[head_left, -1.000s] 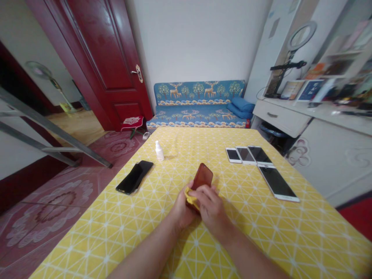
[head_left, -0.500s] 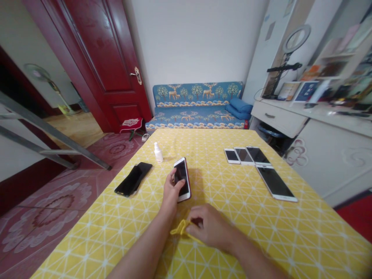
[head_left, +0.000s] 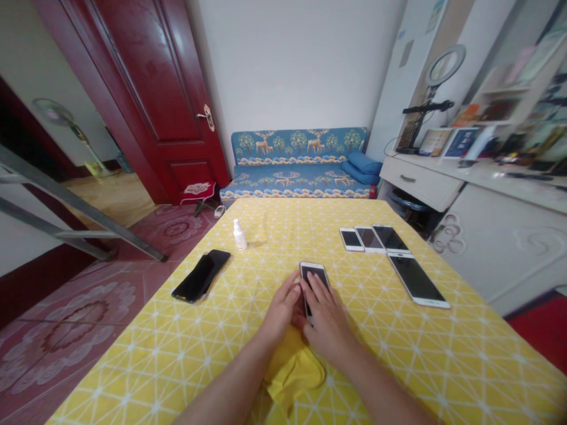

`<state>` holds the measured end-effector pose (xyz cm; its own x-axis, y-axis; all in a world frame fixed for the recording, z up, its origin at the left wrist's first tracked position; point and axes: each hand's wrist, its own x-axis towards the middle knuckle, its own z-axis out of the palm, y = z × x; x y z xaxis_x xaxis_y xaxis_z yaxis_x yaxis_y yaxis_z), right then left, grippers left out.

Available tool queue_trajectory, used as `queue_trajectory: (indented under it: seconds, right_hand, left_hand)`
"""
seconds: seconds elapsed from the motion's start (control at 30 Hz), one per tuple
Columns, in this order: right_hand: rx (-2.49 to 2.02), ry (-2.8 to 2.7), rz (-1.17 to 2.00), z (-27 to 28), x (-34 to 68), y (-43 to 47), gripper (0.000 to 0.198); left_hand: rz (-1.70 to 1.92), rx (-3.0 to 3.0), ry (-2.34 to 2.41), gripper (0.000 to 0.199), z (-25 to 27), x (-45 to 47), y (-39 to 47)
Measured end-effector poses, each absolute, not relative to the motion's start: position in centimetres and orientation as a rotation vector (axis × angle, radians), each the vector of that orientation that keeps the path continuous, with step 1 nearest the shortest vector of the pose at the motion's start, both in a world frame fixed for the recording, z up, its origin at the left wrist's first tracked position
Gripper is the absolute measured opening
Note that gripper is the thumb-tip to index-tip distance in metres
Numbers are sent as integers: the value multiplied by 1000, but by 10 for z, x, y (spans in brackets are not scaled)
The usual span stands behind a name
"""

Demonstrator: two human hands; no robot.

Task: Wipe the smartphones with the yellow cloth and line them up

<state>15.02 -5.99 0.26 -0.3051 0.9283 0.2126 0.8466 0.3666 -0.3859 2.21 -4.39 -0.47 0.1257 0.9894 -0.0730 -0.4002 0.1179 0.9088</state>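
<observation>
A white-framed smartphone (head_left: 318, 271) with a dark screen is between my hands, low over the near middle of the table. My left hand (head_left: 281, 307) closes around its left edge. My right hand (head_left: 328, 321) lies across the screen and grips the phone from the right, hiding most of it. Below the hands a crumpled yellow cloth (head_left: 296, 375) hangs or lies near the phone's bottom end; whether fingers pinch it is hidden.
A white spray bottle (head_left: 240, 235) stands at the back left, with black phones (head_left: 201, 276) overlapping nearer. On the right lie several white-framed phones (head_left: 419, 280). The table has a yellow patterned cloth (head_left: 177, 366). Beyond it is a blue sofa (head_left: 296, 174).
The phone has come nearer and to the right, down between both hands. My right hand has moved from the yellow cloth's edge up onto the phone; more cloth now shows below.
</observation>
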Motion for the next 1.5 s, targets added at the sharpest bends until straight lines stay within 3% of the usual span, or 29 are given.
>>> queue_trajectory:
  seconds: [0.2, 0.47, 1.0, 1.17, 1.3, 1.4, 1.5]
  right_hand:
    - [-1944, -2206, 160, 5, 166, -47, 55]
    - [-2349, -1854, -41, -1, 219, -21, 53]
    - [-2368, -1750, -137, -6, 260, 2, 56]
    - [-2238, -1705, -131, -12, 268, 8, 53]
    - [-1732, -1691, -94, -8, 253, 3, 35]
    - [-1256, -1846, 203, 5, 216, -18, 26]
    - [-1076, -2141, 548, 19, 176, -49, 21]
  left_hand:
    - [1209, 1073, 959, 57, 3, 20, -45]
    - [1213, 1017, 990, 54, 5, 16, -43]
    - [1184, 1089, 1014, 44, -1, 15, -40]
    - [1178, 1108, 1013, 46, -2, 15, -40]
    - [1162, 1103, 1028, 44, -3, 17, -39]
    - [1156, 1123, 1083, 42, -5, 10, -33]
    - [1226, 1316, 1296, 36, -1, -14, -22]
